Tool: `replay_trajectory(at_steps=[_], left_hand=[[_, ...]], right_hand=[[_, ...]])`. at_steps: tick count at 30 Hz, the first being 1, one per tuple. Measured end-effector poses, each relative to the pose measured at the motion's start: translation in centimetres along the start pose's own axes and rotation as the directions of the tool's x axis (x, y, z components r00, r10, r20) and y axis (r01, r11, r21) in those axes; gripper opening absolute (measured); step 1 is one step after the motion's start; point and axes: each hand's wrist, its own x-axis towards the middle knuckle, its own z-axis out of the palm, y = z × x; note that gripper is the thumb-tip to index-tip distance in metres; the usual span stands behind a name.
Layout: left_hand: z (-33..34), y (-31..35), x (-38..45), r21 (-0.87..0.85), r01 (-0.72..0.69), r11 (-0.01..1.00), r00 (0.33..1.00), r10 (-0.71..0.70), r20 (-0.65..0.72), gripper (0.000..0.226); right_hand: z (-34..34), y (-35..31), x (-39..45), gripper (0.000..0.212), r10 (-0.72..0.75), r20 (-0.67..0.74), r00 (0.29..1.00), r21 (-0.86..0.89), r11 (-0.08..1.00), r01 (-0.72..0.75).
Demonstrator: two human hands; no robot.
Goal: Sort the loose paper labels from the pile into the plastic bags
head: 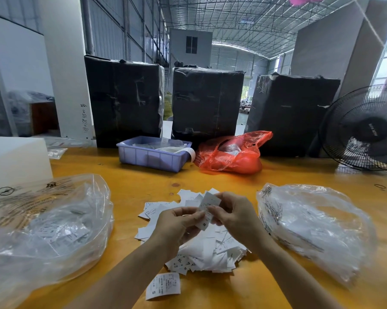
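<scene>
A pile of white paper labels [207, 253] lies on the yellow table in front of me. Above it, my left hand [177, 226] and my right hand [235, 214] together pinch a few white labels [208, 208], held upright between the fingertips. One single label marked S [163, 285] lies apart near the table's front edge. A clear plastic bag [47, 228] holding labels sits at the left. A second clear plastic bag [310, 226] with labels sits at the right.
A purple plastic tray [152, 157] and a red plastic bag [232, 155] stand behind the pile. Three black wrapped bales [207, 101] line the table's far side. A black fan [364, 128] stands at the right, a white block [14, 159] at the left.
</scene>
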Motion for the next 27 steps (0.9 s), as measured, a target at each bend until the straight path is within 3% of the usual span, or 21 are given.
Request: replay_trajectory(at_steps=[2,4,6,9,15,20,27], left_hand=[[0.02,-0.11,-0.04,-0.002,-0.002,1.0,1.0,0.002,-0.009,0.031],[-0.01,-0.17,-0.08,0.005,-0.009,1.0,1.0,0.009,-0.014,0.037],[-0.03,-0.12,-0.08,0.015,-0.015,1.0,1.0,0.015,-0.007,0.04],[0.03,-0.06,-0.11,0.056,-0.009,0.998,1.0,0.008,0.016,0.034],[-0.03,-0.09,0.17,0.086,-0.005,0.996,0.998,0.01,-0.061,0.026],[0.1,-0.07,0.03,0.068,0.008,0.998,0.998,-0.004,-0.059,0.029],[0.4,0.06,-0.34,-0.001,0.043,0.999,0.998,-0.043,-0.052,0.03]], right_hand=[[0.72,0.2,-0.12,0.017,-0.035,0.055,0.998,-0.133,0.99,0.042],[1.03,0.19,-0.18,0.019,-0.017,0.103,0.995,-0.151,0.988,0.032],[1.04,0.04,-0.31,0.01,-0.024,0.009,1.0,-0.028,0.999,0.025],[0.61,0.45,-0.13,0.031,-0.011,-0.139,0.99,0.097,0.995,0.025],[0.62,0.79,0.03,0.025,0.004,-0.106,0.994,0.135,0.991,0.01],[0.39,0.75,0.22,0.012,0.031,-0.088,0.996,0.162,0.987,-0.017],[0.78,0.54,0.12,0.011,0.023,-0.009,1.0,0.134,0.991,-0.022]])
